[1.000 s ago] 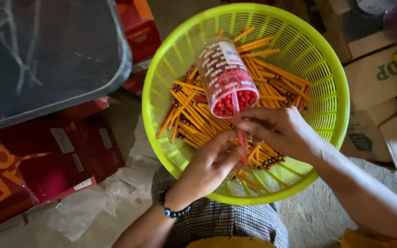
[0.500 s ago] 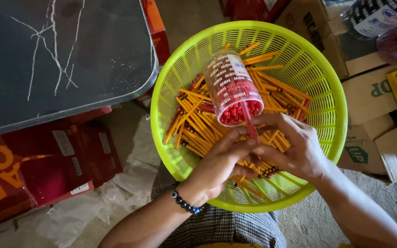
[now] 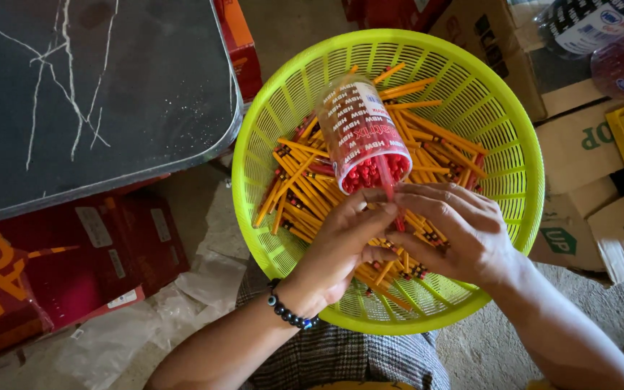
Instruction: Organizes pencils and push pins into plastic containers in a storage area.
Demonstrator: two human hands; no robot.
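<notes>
Both hands pinch one pencil (image 3: 391, 206): left hand (image 3: 344, 249) fingertips closed on it, right hand (image 3: 456, 231) closed too. At 12 o'clock, clear tube (image 3: 362, 133), red-white label. Green basket (image 3: 514, 144) rims all; cartons (image 3: 66, 267) at 9, dark tabletop (image 3: 95, 87) at 10.

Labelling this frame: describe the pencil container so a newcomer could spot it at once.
Find the lime-green plastic basket on the person's lap, full of loose orange pencils. Lying tilted among them, just above the left hand and right hand, is a clear cylindrical container. Unlike anything near it, it is wrapped in a red-and-white printed label, its open mouth packed with red eraser tips.
</notes>
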